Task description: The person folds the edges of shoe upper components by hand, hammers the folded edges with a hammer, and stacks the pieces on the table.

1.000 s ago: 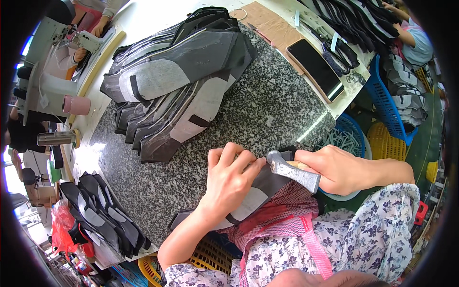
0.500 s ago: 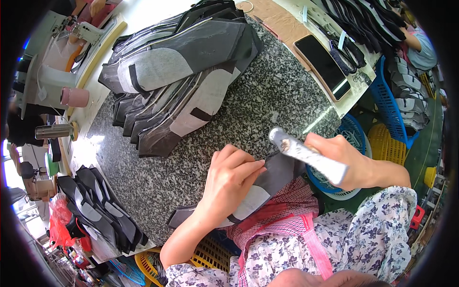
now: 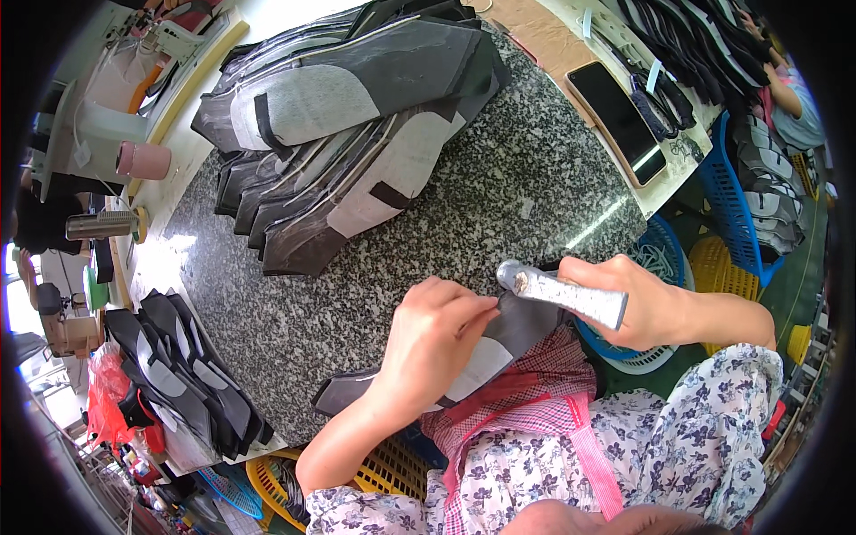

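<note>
A dark grey material panel with a pale grey patch (image 3: pixel 528 328) lies along the near edge of the speckled stone slab (image 3: pixel 312 334). My left hand (image 3: pixel 428 339) rests across it, its fingers closed and the fingertips pinching its upper edge. In my right hand (image 3: pixel 637 303) is a hammer (image 3: pixel 571 296), held with its worn metal head just over the panel, beside my left fingertips. Whether the head touches the panel I cannot tell. Most of the hammer's handle is hidden by my fingers.
Stacked similar panels (image 3: pixel 308 107) cover the far part of the slab, and another pile (image 3: pixel 183 383) lies at the left. A phone (image 3: pixel 615 120) is at the far right, near dark-handled scissors (image 3: pixel 655 107). Below the right edge stand blue baskets (image 3: pixel 720 196). A pink thread spool (image 3: pixel 143 160) sits left.
The hammer head has come down slightly and turned flatter, close to my left fingertips. My left hand still pinches the panel. The whole view has shifted a little.
</note>
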`<state>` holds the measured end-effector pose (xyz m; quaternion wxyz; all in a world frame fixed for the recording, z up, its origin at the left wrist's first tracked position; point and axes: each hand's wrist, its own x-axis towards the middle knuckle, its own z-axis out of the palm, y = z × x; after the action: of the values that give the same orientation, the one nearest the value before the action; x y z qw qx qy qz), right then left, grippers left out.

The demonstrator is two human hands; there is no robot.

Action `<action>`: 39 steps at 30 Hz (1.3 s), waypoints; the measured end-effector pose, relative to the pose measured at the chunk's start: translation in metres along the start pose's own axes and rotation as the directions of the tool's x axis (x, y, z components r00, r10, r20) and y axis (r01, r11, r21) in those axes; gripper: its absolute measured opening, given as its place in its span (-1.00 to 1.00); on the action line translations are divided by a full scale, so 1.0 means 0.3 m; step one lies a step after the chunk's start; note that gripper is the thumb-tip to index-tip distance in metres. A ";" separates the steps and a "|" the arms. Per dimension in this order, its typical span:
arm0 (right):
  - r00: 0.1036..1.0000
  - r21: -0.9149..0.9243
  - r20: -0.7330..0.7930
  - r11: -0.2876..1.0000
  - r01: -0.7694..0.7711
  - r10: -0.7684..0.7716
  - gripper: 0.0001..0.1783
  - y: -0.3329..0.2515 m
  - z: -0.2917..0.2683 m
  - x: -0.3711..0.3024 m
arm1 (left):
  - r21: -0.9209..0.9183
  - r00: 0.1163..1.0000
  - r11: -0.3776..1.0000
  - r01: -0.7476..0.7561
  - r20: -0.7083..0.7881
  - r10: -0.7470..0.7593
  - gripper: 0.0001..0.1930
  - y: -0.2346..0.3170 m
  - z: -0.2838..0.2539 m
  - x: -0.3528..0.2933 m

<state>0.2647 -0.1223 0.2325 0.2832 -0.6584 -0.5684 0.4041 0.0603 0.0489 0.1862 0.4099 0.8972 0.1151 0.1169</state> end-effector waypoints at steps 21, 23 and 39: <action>0.975 -0.134 0.177 0.985 -0.112 0.135 -0.79 -0.066 0.044 0.003 | 0.143 0.998 0.988 -0.054 -0.018 0.058 -0.77 0.035 -0.014 -0.071; 0.992 -0.118 0.106 0.991 -0.059 0.072 -0.78 -0.059 0.051 0.004 | 0.027 0.999 0.999 0.034 -0.002 -0.034 -0.79 0.021 -0.031 -0.076; 0.991 -0.093 0.122 0.995 -0.046 0.058 -0.78 -0.102 0.059 0.012 | -0.045 1.000 0.999 0.025 -0.012 -0.026 -0.86 -0.007 -0.062 -0.167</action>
<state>0.2339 -0.1145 0.2482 0.2065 -0.6586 -0.5852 0.4256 0.0070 0.0483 0.1908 0.4308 0.8855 0.1263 0.1198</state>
